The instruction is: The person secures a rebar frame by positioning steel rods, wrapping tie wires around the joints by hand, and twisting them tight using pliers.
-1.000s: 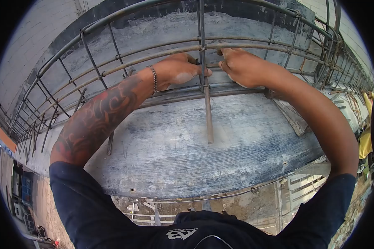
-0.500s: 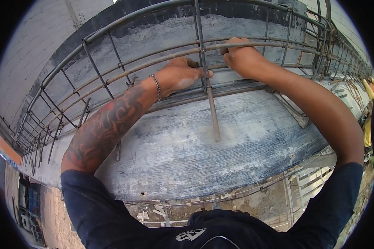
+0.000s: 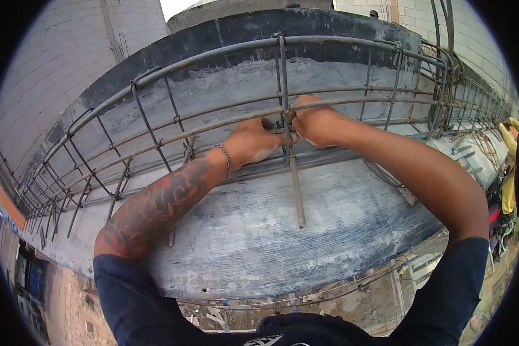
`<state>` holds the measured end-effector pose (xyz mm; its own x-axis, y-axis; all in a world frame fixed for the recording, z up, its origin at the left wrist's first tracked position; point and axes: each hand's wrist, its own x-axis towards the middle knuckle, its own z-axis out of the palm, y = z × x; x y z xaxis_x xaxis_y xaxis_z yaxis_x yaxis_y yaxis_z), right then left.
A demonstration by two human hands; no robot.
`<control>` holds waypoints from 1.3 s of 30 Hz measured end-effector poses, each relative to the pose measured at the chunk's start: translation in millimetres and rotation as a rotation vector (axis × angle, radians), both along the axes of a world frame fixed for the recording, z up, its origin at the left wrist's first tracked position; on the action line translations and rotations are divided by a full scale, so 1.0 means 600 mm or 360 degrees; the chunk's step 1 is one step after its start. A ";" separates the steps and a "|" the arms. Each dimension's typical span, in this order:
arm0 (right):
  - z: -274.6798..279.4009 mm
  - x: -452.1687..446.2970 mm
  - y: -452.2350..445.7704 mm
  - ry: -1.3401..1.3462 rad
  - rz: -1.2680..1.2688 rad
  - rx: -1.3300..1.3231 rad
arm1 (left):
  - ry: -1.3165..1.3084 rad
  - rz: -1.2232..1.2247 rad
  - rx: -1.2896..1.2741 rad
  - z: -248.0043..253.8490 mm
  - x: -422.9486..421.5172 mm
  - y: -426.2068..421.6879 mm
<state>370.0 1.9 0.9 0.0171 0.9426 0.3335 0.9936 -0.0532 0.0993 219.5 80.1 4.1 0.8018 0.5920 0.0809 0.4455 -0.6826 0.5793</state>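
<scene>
A rebar cage (image 3: pixel 213 124) of long rods and upright stirrups runs across the view over a grey concrete beam. My left hand (image 3: pixel 254 144) is closed around the foot of the middle stirrup (image 3: pixel 283 72), its fingertips showing past the bar. Just right of that stirrup, behind a long rod, my right hand (image 3: pixel 318 122) is curled with its fingers pressed together. Whatever lies in its fingers is hidden. Below both hands a short rebar stub (image 3: pixel 297 199) sticks out toward me over the concrete.
The smeared concrete face (image 3: pixel 230 242) slopes toward me, with rubble-strewn ground (image 3: pixel 352 305) far below. Beyond the cage rises a dark-banded wall (image 3: pixel 323 53). Several upright bars (image 3: pixel 444 75) crowd the right. A person in yellow (image 3: pixel 508 179) is at the far right edge.
My right hand has moved left and down along the rod, close to the middle stirrup and my left hand. The view has tilted up, so the cage sits lower.
</scene>
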 end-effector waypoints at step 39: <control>0.003 -0.005 -0.039 0.0057 0.0054 0.0063 | -0.0314 -0.0136 -0.0012 -0.027 -0.005 0.007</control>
<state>367.3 -21.3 2.9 -0.0020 0.9289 0.3702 0.9978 -0.0227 0.0625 216.5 84.4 -12.3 0.8183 0.5237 0.2369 0.2637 -0.7082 0.6549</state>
